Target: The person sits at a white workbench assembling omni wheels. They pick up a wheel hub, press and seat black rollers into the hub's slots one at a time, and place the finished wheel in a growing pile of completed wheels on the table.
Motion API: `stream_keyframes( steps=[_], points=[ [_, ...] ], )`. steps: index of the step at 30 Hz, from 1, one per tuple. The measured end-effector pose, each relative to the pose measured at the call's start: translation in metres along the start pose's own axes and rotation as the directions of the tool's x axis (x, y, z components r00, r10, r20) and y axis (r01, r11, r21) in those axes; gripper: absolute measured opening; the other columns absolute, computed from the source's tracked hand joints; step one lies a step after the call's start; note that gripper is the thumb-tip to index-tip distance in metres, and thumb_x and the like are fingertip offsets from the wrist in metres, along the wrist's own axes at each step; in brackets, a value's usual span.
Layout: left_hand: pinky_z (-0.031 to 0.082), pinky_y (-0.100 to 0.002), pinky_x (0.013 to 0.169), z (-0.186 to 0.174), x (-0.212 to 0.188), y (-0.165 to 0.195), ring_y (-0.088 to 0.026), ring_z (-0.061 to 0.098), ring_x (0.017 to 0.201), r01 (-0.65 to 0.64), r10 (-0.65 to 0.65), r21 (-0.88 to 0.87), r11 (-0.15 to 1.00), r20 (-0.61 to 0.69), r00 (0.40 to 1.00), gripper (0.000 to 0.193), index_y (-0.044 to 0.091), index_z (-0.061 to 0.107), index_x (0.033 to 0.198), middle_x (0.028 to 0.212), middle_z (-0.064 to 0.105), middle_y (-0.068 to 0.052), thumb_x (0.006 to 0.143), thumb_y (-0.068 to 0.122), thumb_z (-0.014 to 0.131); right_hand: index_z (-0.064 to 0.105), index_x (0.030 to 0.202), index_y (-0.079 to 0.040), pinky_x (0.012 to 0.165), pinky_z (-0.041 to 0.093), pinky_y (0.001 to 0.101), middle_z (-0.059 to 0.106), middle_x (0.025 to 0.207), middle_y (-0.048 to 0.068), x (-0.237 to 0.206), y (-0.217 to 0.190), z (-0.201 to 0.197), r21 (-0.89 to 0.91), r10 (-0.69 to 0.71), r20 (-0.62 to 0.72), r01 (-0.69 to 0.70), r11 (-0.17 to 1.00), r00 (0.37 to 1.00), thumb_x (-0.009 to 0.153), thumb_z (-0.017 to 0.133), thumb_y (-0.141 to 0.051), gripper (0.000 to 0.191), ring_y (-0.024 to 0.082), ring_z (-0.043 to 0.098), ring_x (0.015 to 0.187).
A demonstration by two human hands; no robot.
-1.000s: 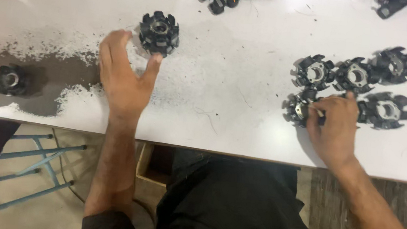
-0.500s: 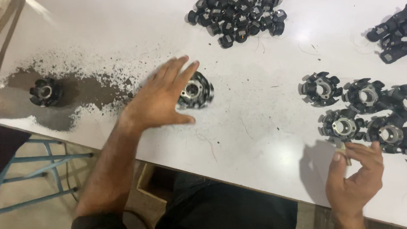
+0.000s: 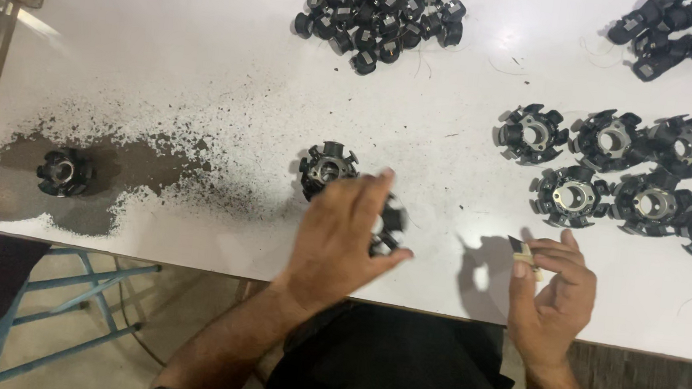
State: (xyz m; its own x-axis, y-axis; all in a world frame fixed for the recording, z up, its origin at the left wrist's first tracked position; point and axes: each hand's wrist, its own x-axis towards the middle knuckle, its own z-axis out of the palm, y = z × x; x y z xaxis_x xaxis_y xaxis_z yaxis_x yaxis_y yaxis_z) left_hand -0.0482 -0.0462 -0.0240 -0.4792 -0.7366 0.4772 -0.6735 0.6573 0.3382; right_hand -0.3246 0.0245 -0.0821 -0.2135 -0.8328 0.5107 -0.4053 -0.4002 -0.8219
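Observation:
My left hand (image 3: 340,240) lies on the white table (image 3: 206,63) near its front edge, fingers and thumb closed around a black star-shaped ring part (image 3: 391,224) that it mostly hides. A second ring part (image 3: 327,167) of the same kind stands free just beyond its fingertips. My right hand (image 3: 554,295) hovers over the table edge further right, pinching a small pale piece with a dark tip (image 3: 524,254) between thumb and fingers. Several matching ring parts (image 3: 610,169) stand in two rows beyond my right hand.
A heap of small black parts (image 3: 380,12) lies at the back centre, another heap (image 3: 682,37) at the back right. One ring part (image 3: 65,172) sits on a dark powdery smear (image 3: 154,163) at the left. A blue metal frame (image 3: 64,311) stands below the table's left front.
My left hand has slid right and nearer, onto a ring part beside the one left standing. My right hand has drawn back from the rows and now pinches the small pale piece.

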Motion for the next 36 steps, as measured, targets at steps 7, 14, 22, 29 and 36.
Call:
stream_keyframes(
  steps=[7, 14, 22, 29, 36],
  points=[
    [0.045, -0.055, 0.098, 0.044, -0.013, 0.046, -0.039, 0.049, 0.124, 0.153, -0.144, -0.038, 0.987, 0.18, 0.973, 0.096, -0.003, 0.039, 0.143, 0.136, 0.047, -0.028, 0.08, 0.053, 0.085, 0.055, 0.117, -0.008, 0.13, 0.034, 0.0593, 0.07, 0.111, 0.008, -0.018, -0.011, 0.019, -0.106, 0.102, 0.102, -0.091, 0.99, 0.99, 0.099, 0.068, -0.004, 0.022, 0.021, 0.067, 0.115],
    [0.046, -0.054, 0.107, 0.034, -0.017, 0.039, -0.037, 0.049, 0.137, 0.096, -0.073, -0.114, 0.989, 0.191, 0.979, 0.037, 0.004, 0.062, 0.114, 0.139, 0.053, -0.02, 0.086, 0.023, 0.077, 0.054, 0.115, -0.007, 0.126, 0.034, 0.0596, 0.072, 0.108, 0.008, -0.024, -0.025, 0.034, -0.076, 0.115, 0.209, -0.101, 0.992, 0.971, 0.098, 0.066, -0.003, 0.022, 0.022, 0.069, 0.112],
    [0.05, -0.046, 0.103, 0.044, -0.029, 0.028, -0.032, 0.057, 0.124, 0.183, -0.155, -0.222, 0.958, 0.138, 0.978, 0.02, 0.005, 0.066, 0.109, 0.134, 0.059, -0.014, 0.093, 0.013, 0.074, 0.06, 0.107, -0.006, 0.12, 0.039, 0.0579, 0.07, 0.105, 0.01, -0.023, -0.031, 0.051, -0.297, -0.036, 0.22, 0.102, 0.949, 0.975, 0.087, 0.076, -0.002, 0.026, 0.028, 0.068, 0.104],
    [0.047, -0.047, 0.109, 0.049, -0.032, 0.024, -0.03, 0.055, 0.131, 0.074, -0.077, -0.201, 0.977, -0.007, 0.997, 0.015, 0.008, 0.068, 0.101, 0.133, 0.059, -0.009, 0.088, 0.01, 0.076, 0.064, 0.104, -0.006, 0.119, 0.039, 0.0583, 0.069, 0.102, 0.009, -0.023, -0.037, 0.052, -0.307, -0.083, 0.259, 0.163, 0.937, 0.962, 0.083, 0.079, -0.002, 0.027, 0.027, 0.067, 0.103],
    [0.044, -0.048, 0.113, 0.045, -0.028, 0.016, -0.032, 0.052, 0.135, 0.079, -0.054, -0.258, 0.963, 0.106, 0.993, 0.013, 0.008, 0.07, 0.101, 0.134, 0.058, -0.01, 0.09, 0.01, 0.074, 0.065, 0.103, -0.004, 0.118, 0.039, 0.0587, 0.069, 0.102, 0.009, -0.024, -0.037, 0.055, -0.35, -0.061, 0.248, 0.148, 0.925, 0.967, 0.083, 0.08, -0.002, 0.025, 0.026, 0.066, 0.102]
  ],
)
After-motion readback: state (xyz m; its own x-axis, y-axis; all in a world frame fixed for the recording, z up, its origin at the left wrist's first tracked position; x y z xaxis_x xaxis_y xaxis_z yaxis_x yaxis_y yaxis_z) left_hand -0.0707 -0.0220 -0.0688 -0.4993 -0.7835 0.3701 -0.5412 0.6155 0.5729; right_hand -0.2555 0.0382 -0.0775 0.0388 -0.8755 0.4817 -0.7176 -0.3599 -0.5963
